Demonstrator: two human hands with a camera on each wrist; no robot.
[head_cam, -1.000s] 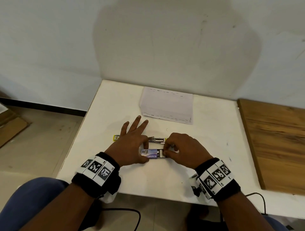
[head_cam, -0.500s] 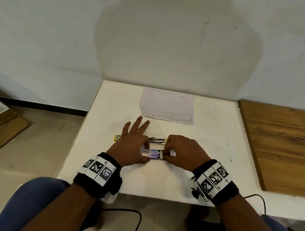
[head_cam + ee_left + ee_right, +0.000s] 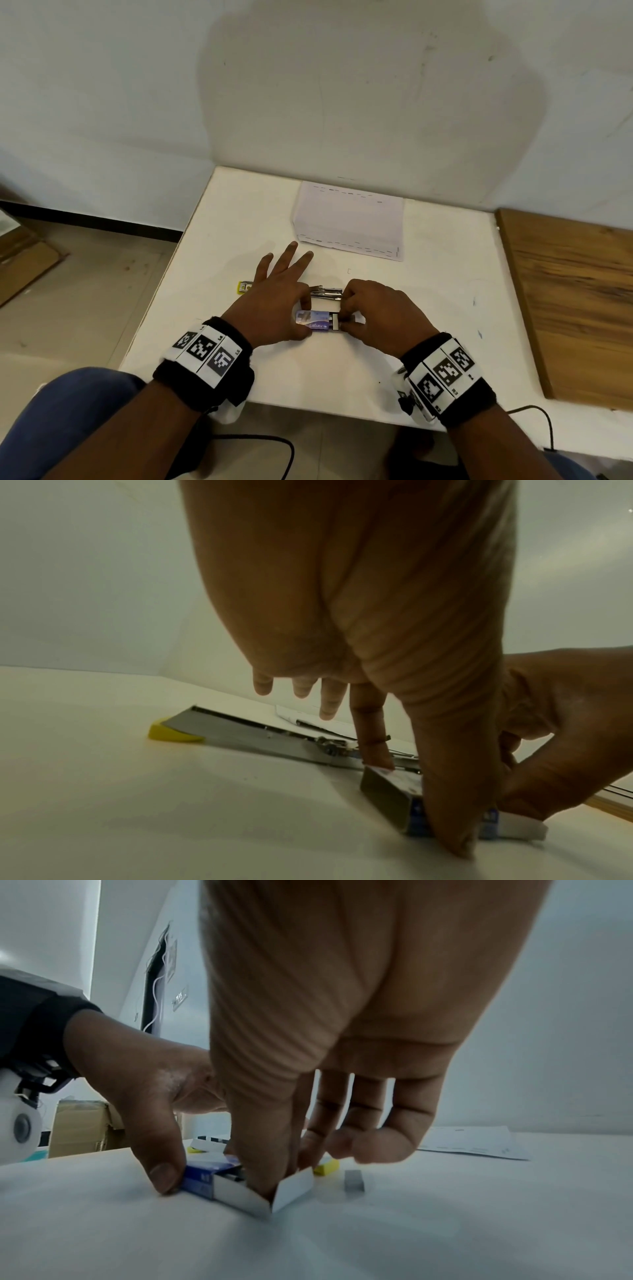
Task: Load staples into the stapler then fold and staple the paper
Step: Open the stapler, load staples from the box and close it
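A blue staple box lies on the white table. My left hand pinches its sleeve between thumb and forefinger, the other fingers stretched out. The white inner tray is slid out to the right. My right hand has thumb and forefinger pinched down inside the tray, where dark staples show. Behind the hands the stapler lies opened flat, its yellow end to the left. The paper lies further back.
A loose strip of staples lies on the table right of the box. A wooden board adjoins the table's right side. A black cable hangs off the near edge. The wall stands behind the paper.
My right hand has edged slightly left, closing on the tray's open end. The left hand and the box have stayed put.
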